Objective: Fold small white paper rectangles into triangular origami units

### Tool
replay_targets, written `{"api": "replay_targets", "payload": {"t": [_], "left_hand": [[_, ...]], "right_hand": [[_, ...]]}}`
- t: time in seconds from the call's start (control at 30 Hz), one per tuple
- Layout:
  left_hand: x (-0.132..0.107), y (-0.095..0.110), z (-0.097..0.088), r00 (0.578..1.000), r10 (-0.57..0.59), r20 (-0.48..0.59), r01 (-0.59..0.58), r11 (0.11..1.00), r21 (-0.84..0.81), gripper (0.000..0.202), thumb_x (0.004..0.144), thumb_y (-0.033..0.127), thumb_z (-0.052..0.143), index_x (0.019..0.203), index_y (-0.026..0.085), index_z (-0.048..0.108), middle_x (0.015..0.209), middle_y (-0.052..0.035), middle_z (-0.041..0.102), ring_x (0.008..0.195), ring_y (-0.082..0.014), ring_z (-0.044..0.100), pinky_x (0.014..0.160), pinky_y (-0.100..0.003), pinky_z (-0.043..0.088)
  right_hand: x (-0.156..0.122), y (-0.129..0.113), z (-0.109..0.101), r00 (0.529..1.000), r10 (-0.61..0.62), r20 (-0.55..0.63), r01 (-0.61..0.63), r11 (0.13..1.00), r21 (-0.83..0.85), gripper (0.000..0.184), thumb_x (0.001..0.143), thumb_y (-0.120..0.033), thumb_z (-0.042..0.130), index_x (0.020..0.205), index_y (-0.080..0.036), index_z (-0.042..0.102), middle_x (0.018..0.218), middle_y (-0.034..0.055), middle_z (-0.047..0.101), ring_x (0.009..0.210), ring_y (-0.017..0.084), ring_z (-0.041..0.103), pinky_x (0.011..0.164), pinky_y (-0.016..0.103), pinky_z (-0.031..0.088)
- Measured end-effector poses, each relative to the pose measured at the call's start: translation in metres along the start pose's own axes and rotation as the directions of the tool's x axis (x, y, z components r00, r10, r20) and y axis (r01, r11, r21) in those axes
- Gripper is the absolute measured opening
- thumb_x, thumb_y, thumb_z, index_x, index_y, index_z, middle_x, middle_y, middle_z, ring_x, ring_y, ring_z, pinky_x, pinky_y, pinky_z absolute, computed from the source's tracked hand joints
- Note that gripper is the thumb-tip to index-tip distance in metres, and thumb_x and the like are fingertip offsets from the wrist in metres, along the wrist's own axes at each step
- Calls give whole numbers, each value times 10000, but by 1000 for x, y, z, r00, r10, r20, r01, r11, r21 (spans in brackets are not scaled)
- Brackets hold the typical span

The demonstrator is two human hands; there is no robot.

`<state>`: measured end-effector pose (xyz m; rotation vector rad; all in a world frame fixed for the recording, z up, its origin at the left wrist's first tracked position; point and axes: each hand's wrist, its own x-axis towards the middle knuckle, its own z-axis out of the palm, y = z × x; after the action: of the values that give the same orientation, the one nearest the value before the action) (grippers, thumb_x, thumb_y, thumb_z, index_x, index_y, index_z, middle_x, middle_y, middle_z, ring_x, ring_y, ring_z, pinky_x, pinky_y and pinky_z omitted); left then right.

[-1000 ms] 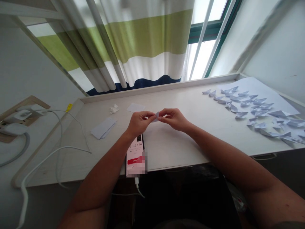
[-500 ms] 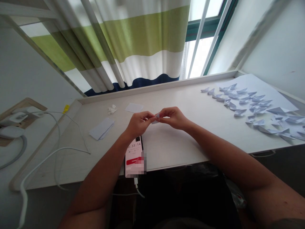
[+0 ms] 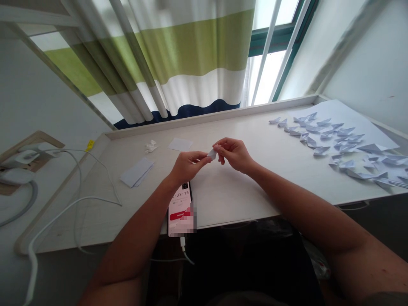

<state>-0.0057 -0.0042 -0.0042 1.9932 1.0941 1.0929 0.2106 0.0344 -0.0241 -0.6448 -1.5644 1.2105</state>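
A small folded piece of white paper [image 3: 212,154] is held above the middle of the table. My left hand [image 3: 188,165] pinches its left side between thumb and fingers. At its upper right edge, the thumb and index finger of my right hand [image 3: 232,154] are closed on the paper, while the other fingers curl below. Folded paper boats [image 3: 321,151] stand in a group on the right of the table. A stack of paper slips [image 3: 136,172] lies left of my hands, and another paper sheet [image 3: 180,144] rests just behind them.
A phone [image 3: 180,212] with a running timer lies under my left forearm, a charging cable [image 3: 182,244] plugged in. Crumpled tissue [image 3: 151,146] sits at the back left. White cables [image 3: 95,198] cross the left side from a power strip [image 3: 28,159]. A large paper sheet [image 3: 338,110] lies back right.
My right hand has shifted its fingers up and slightly right along the folded paper, so more of it shows. The left hand keeps its pinch. The phone timer has advanced one second.
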Motion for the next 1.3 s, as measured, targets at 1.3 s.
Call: {"api": "replay_targets", "payload": {"t": [1.3], "left_hand": [[2, 0, 1, 995, -16, -94, 20, 999, 49, 402, 889, 594, 802, 901, 192, 811, 883, -73, 823, 818, -208, 761, 713, -307, 638]], "right_hand": [[-9, -10, 6, 988, -94, 125, 126, 949, -288, 317, 971, -545, 754, 947, -235, 812, 997, 75, 748, 902, 222, 706, 824, 408, 623]]}}
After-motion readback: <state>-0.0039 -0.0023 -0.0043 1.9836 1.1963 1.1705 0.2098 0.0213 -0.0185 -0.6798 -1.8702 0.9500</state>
